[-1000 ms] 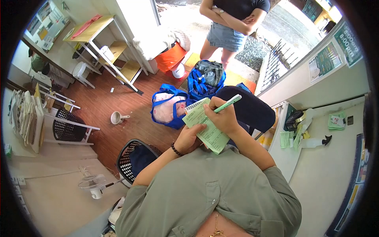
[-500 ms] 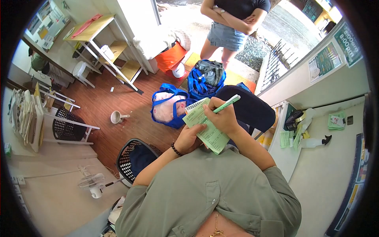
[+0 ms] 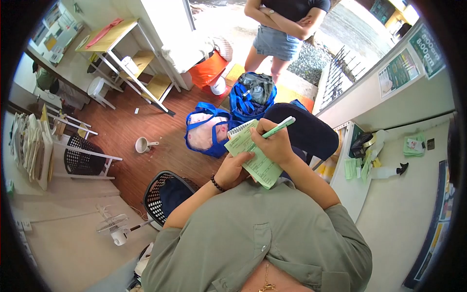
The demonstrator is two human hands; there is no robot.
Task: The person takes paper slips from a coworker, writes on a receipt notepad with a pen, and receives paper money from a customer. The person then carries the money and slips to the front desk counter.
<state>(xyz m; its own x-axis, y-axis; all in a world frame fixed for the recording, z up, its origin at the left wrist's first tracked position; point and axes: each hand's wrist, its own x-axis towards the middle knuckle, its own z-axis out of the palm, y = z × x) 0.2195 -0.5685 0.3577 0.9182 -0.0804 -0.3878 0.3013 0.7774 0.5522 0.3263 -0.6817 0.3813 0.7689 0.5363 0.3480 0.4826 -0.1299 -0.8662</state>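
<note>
My left hand [image 3: 234, 170] grips the lower left side of a green spiral notepad [image 3: 260, 168], its thumb lying on the page. The pad has printed lines and is tilted in front of my chest. In my right hand [image 3: 275, 146] is a light green pen [image 3: 281, 126], its upper end pointing up and right. That hand rests on the upper right of the page; the pen's tip is hidden by the fingers. Just past the pad is a blue bag [image 3: 217, 148] with a pale pink bundle inside.
A second blue bag [image 3: 237, 104] with dark cloth stands near the doorway, where a person [image 3: 277, 41] has crossed arms. A dark chair [image 3: 311, 134] is close to my right arm. A black basket [image 3: 154, 197] stands left, and a white pot [image 3: 142, 145] sits on the floor.
The view has shifted very slightly. Both hands keep their hold on the notepad and pen, with hardly any visible movement.
</note>
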